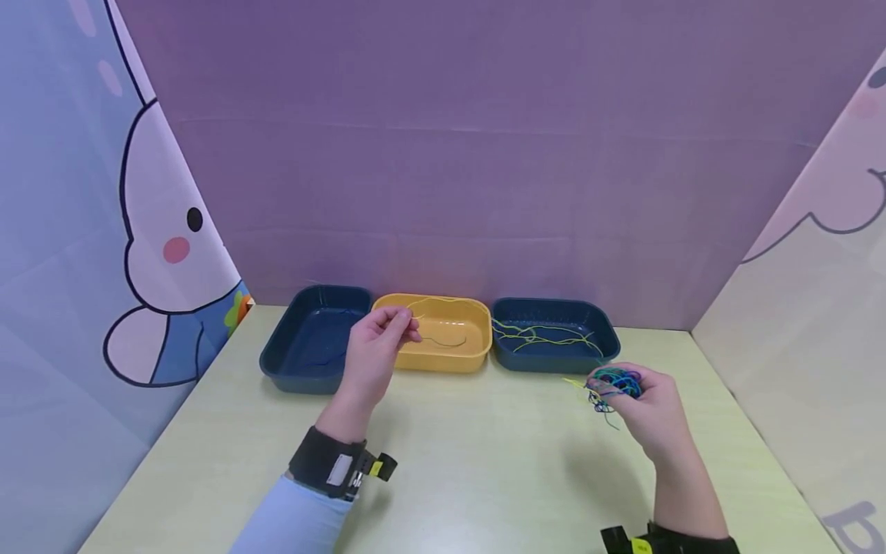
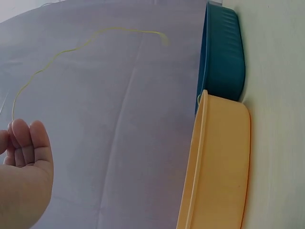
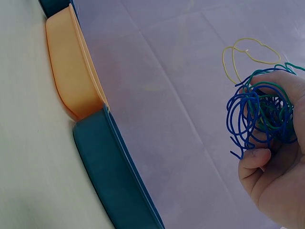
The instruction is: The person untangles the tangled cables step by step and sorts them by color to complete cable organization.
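My left hand, raised in front of the yellow tray, pinches a thin yellow wire between thumb and fingertips. In the left wrist view the wire curves up and away to the right from the fingertips. My right hand grips a tangled bundle of blue and green wires above the table's right side. A yellow loop sticks out of that bundle. Several yellow wires lie in the right dark blue tray. The bundle's inner part is hidden by my fingers.
The yellow tray stands between the right tray and another dark blue tray on the left. All three line the back of the pale table, before a purple cloth wall. Printed cloth walls flank both sides.
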A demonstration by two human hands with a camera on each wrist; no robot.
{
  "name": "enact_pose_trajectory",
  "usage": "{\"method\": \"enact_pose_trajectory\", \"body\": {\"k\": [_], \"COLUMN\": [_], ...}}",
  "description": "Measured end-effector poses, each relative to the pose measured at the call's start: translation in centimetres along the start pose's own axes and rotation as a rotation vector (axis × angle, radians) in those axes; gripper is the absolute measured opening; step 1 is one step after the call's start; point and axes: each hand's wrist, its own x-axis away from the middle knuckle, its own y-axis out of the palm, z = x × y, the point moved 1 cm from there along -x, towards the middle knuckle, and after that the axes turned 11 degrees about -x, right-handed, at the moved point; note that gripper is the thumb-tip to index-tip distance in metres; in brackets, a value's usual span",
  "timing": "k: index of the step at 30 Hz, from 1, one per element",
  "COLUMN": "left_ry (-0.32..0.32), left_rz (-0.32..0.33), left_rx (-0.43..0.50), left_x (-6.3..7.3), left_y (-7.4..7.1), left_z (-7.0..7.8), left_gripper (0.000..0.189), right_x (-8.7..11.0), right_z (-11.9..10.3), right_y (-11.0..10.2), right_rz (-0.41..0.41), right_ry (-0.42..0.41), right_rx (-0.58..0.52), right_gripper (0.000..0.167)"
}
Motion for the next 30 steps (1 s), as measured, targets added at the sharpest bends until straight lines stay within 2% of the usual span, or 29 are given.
{"method": "enact_pose_trajectory", "body": {"k": [7,13,21,30], "left_ry": [-0.006,-0.083,-0.139,-0.207], "left_rz": [-0.072,-0.122,-0.129,-0.104], "left_rx": [0.025,0.02,-0.009,-0.136], "left_x": [-2.5,-4.6,-6.7,-7.6], "left_y": [2.9,5.6,9.2,12.4], "left_z": [-0.8,-1.9,-3.1,-5.0], "left_gripper": [0.017,0.022,0.02,0.019], "right_x": [0.1,0.2,0.1,0.2], "right_z": [-0.3,-0.4,-0.4,-0.5], "right_y": [0.3,0.3,0.3,0.3], "right_rz": [-0.009,-0.027,-0.031,-0.029], "right_ry": [-0.013,-0.023,-0.03,-0.028], "right_rx": [-0.023,-0.001,0.005,-0.023], "right_gripper": [0.017,0.015,0.015,0.017]}}
